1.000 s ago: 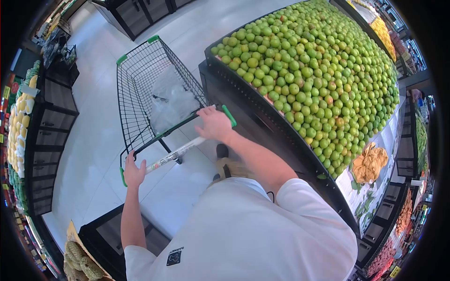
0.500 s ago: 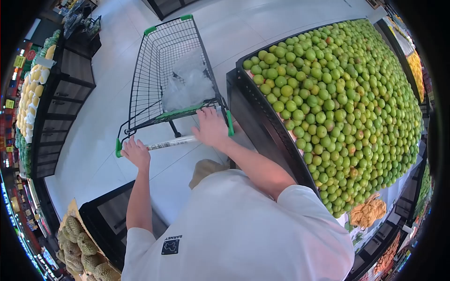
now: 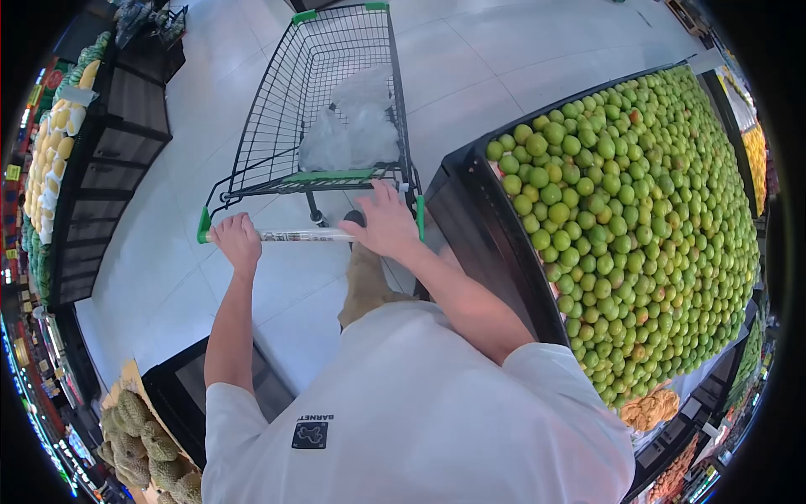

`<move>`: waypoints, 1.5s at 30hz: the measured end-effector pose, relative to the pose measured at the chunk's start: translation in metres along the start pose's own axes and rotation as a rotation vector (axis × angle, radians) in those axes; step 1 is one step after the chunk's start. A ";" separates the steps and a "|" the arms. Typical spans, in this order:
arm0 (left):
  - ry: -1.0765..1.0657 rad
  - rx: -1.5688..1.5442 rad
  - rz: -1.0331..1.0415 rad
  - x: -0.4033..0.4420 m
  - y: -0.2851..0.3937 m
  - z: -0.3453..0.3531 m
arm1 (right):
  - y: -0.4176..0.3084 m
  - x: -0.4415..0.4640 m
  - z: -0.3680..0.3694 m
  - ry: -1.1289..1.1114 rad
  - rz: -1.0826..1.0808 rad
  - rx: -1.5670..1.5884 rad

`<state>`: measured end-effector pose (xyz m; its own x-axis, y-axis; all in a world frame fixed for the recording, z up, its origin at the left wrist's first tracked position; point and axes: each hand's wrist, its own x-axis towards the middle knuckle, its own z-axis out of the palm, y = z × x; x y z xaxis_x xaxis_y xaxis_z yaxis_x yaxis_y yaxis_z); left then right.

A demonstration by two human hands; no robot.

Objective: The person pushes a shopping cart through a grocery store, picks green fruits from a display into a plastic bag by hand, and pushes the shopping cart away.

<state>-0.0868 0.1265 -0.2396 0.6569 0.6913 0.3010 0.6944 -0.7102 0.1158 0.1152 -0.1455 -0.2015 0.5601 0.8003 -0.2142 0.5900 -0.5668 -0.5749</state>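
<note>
A wire shopping cart [image 3: 260, 139] with green corner pieces stands ahead of me. My left hand [image 3: 237, 241] is closed round the left end of its handlebar [image 3: 298, 236]. Near the right end, my right hand [image 3: 386, 223] rests with its palm on the bar, fingers stretched forward and thumb out to the side. Inside the basket lie clear plastic bags [image 3: 351, 130]; what they contain is hard to make out.
A dark-sided stand heaped with green citrus fruit [image 3: 621, 227] is close on my right. On the left are a shelf unit [image 3: 109, 160] with yellow fruit [image 3: 54, 151] and, nearer, a display of durians [image 3: 138, 437]. Tiled floor [image 3: 462, 59] stretches ahead.
The cart and I have moved forward and turned slightly, so the fruit stand sits further right. My left fingers have closed round the handlebar; a foot now shows beneath it.
</note>
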 end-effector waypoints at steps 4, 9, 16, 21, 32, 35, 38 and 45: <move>-0.060 -0.002 0.071 0.056 -0.011 0.014 | -0.009 0.032 -0.008 -0.012 0.030 0.019; -0.128 0.019 0.132 0.121 -0.013 0.028 | -0.020 0.073 -0.012 0.039 0.131 0.011; -0.107 -0.074 0.216 0.207 0.004 0.057 | -0.025 0.126 -0.024 0.206 0.189 -0.030; -0.098 -0.149 0.305 0.264 0.027 0.079 | -0.024 0.158 -0.043 0.397 0.241 -0.047; -0.043 -0.188 0.598 0.361 0.111 0.114 | 0.039 0.209 -0.075 0.550 0.378 -0.140; -0.083 -0.205 0.657 0.383 0.136 0.126 | 0.057 0.215 -0.083 0.592 0.406 -0.135; -0.190 -0.161 0.703 0.408 0.163 0.129 | 0.066 0.224 -0.100 0.578 0.457 -0.150; -0.256 -0.128 0.781 0.455 0.229 0.151 | 0.109 0.247 -0.135 0.554 0.556 -0.120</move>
<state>0.4157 0.2990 -0.2194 0.9932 -0.0087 0.1160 -0.0174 -0.9971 0.0743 0.3962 -0.0363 -0.2098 0.9802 0.1980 -0.0021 0.1803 -0.8972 -0.4032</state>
